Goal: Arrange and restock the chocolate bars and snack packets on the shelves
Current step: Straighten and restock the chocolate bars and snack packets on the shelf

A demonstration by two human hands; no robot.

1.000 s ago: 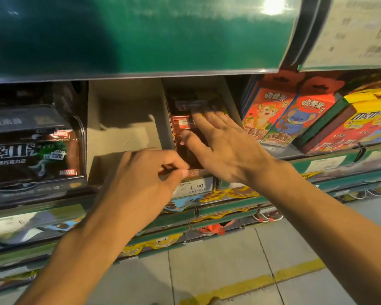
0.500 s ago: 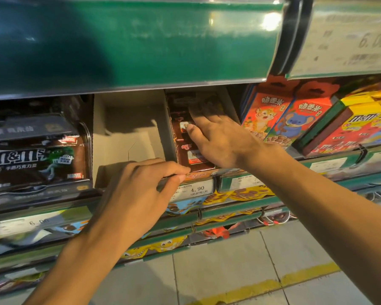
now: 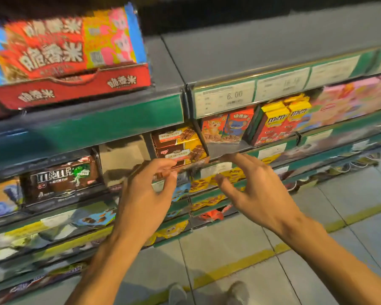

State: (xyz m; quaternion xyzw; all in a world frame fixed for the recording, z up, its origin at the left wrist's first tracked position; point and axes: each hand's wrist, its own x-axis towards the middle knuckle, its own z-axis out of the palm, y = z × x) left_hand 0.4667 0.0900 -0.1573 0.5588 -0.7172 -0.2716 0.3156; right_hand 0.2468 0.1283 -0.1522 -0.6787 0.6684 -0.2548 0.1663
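Observation:
Brown and yellow chocolate bars (image 3: 180, 146) lie stacked in an open cardboard display box (image 3: 204, 143) on the middle shelf. My left hand (image 3: 147, 190) is at the box's front lip, with thumb and forefinger pinching that brown edge. Just right of it, my right hand (image 3: 253, 186) hovers in front of the shelf rail with fingers spread, holding nothing. Left of the bars stands an empty cardboard box (image 3: 121, 157). Brown M&M's packets (image 3: 62, 177) fill a tray further left.
A red display carton of snack boxes (image 3: 64, 62) sits on the top shelf, left. Orange and blue snack boxes (image 3: 227, 126) and yellow-red M&M's boxes (image 3: 282, 122) stand right of the bars. Lower shelves hold snack packets (image 3: 207, 186). A yellow line (image 3: 235, 267) runs along the floor.
My right hand has come out of the chocolate box and now hovers before the shelf edge. My view has pulled back and risen, showing the top shelf. My left hand stays at the box front.

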